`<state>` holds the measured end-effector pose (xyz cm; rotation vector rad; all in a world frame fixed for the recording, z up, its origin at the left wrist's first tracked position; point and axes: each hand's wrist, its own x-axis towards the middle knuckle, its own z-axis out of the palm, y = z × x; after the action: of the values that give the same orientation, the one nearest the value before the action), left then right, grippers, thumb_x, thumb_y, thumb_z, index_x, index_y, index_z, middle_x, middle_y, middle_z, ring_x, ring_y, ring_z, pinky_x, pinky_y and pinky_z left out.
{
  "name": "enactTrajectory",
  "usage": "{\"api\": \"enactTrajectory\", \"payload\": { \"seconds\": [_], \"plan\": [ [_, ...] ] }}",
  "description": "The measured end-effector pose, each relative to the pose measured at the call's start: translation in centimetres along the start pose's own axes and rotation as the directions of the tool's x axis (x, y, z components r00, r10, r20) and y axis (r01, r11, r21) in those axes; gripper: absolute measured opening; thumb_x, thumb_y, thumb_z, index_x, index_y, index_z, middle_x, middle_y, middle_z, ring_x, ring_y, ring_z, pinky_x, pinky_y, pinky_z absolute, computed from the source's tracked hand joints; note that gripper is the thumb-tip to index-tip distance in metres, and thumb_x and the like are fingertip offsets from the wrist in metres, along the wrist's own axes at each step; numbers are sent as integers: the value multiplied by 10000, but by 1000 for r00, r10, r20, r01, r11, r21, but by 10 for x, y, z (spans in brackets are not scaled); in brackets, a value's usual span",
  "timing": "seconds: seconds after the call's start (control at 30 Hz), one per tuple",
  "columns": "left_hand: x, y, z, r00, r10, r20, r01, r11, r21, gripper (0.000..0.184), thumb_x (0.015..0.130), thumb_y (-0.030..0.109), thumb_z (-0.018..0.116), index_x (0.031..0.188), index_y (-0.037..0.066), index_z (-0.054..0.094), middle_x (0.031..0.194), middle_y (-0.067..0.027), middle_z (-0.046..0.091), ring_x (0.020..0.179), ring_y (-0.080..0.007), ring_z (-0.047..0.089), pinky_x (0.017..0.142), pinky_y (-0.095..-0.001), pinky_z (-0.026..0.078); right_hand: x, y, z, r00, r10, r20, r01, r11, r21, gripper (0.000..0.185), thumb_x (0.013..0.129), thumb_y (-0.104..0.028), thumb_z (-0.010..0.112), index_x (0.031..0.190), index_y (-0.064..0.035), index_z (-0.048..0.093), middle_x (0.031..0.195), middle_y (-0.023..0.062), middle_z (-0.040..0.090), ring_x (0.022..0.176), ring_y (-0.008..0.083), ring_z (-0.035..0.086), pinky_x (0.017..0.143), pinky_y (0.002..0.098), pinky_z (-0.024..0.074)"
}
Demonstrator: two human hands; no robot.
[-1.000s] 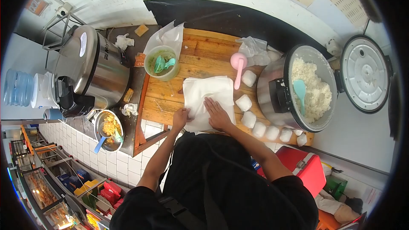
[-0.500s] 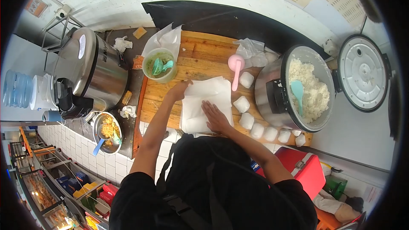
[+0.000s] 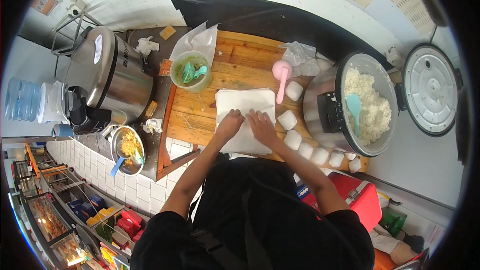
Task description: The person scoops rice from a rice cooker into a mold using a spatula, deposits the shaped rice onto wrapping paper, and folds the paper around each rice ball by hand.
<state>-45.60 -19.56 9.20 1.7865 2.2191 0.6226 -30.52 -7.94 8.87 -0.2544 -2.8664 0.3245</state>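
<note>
A stack of white paper sheets (image 3: 244, 96) lies on the wooden board, directly in front of me. Over its middle, my left hand (image 3: 230, 126) is closed with the fingers curled together; whatever they may pinch is hidden. Beside it, my right hand (image 3: 262, 128) rests on the paper with its fingers stretched out. A pink scoop (image 3: 282, 72) lies just right of the stack, near several white wrapped rice portions (image 3: 287, 120) set in a curved row.
On the right, an open rice cooker (image 3: 325, 105) holds white rice and a mint paddle (image 3: 354, 112). A tub of green food (image 3: 191, 84) with mint spoons stands at back left. Further left are a closed steel cooker (image 3: 127, 77) and a bowl of yellow food (image 3: 119, 142).
My left hand has left the paper's upper left corner and come down to its middle. My right hand has shifted slightly right and up, so both hands now sit side by side.
</note>
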Motion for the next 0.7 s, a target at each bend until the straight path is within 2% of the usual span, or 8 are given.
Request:
{"api": "enactTrajectory", "payload": {
  "seconds": [0.03, 0.07, 0.13, 0.33, 0.43, 0.53, 0.6, 0.7],
  "plan": [
    [-5, 3, 6, 1000, -17, 27, 18, 998, -57, 135, 804, 71, 571, 863, 31, 686, 888, -141, 591, 904, -314, 579, 828, -398, 495, 8, 5, -13, 987, -142, -71, 112, 939, -326, 352, 802, -116, 566, 1146, -44, 588, 1203, 146, 557, 1107, 281, 518, 972, 413, 390],
    [-10, 5, 14, 997, -56, 46, 60, 994, -97, 151, 798, 30, 556, 906, 16, 661, 916, -151, 588, 910, -330, 575, 844, -407, 491, 10, 15, -12, 988, -141, -68, 112, 940, -323, 352, 802, -116, 566, 1146, -44, 588, 1203, 146, 557, 1107, 281, 518, 972, 413, 390],
    [-14, 3, 24, 999, -32, 29, 36, 990, -137, 170, 778, -13, 545, 925, 11, 628, 927, -154, 587, 917, -340, 573, 839, -414, 489, 15, 40, 0, 949, -93, 300, 163, 963, -216, 181, 817, -126, 555, 984, -89, 614, 1033, 101, 598, 1034, 261, 530, 892, 375, 392],
    [-24, -10, 55, 964, -142, -225, 86, 966, -242, 239, 732, -138, 485, 932, -7, 501, 871, -205, 568, 877, -411, 564, 796, -470, 480, 9, 58, 26, 920, -112, 376, 175, 975, -138, 97, 826, -115, 551, 885, -84, 622, 920, 85, 617, 1004, 257, 528, 888, 418, 371],
    [-28, -34, 72, 939, -345, 5, 328, 888, -321, 169, 773, -81, 511, 934, -27, 507, 837, -239, 606, 825, -443, 592, 765, -488, 502, 25, 46, 1, 838, 60, 542, -33, 998, -60, 99, 800, -103, 565, 864, -83, 638, 929, 105, 648, 1002, 273, 560, 904, 454, 354],
    [-17, -61, 89, 932, -342, 122, 355, 928, -113, 184, 752, -26, 601, 920, -35, 526, 856, -247, 655, 807, -441, 631, 739, -486, 532, 38, 49, 16, 799, 224, 558, -240, 970, -46, 138, 763, -112, 595, 886, -78, 647, 943, 138, 671, 958, 303, 610, 929, 478, 337],
    [0, -65, 72, 937, -245, 250, 226, 969, 101, 269, 686, 58, 740, 881, -17, 570, 922, -245, 676, 833, -424, 653, 745, -461, 551, 44, 61, 31, 795, 172, 582, -149, 985, -89, 167, 786, -110, 581, 937, -69, 641, 933, 136, 674, 935, 302, 634, 961, 486, 335],
    [27, -49, 32, 938, -296, 182, 285, 955, 84, 370, 554, 113, 860, 817, 5, 624, 907, -222, 678, 859, -391, 655, 778, -442, 551, 59, 70, 42, 823, 123, 555, -70, 991, -116, 202, 787, -149, 624, 964, -54, 636, 940, 161, 669, 918, 319, 654, 960, 494, 364]
  ]
}}
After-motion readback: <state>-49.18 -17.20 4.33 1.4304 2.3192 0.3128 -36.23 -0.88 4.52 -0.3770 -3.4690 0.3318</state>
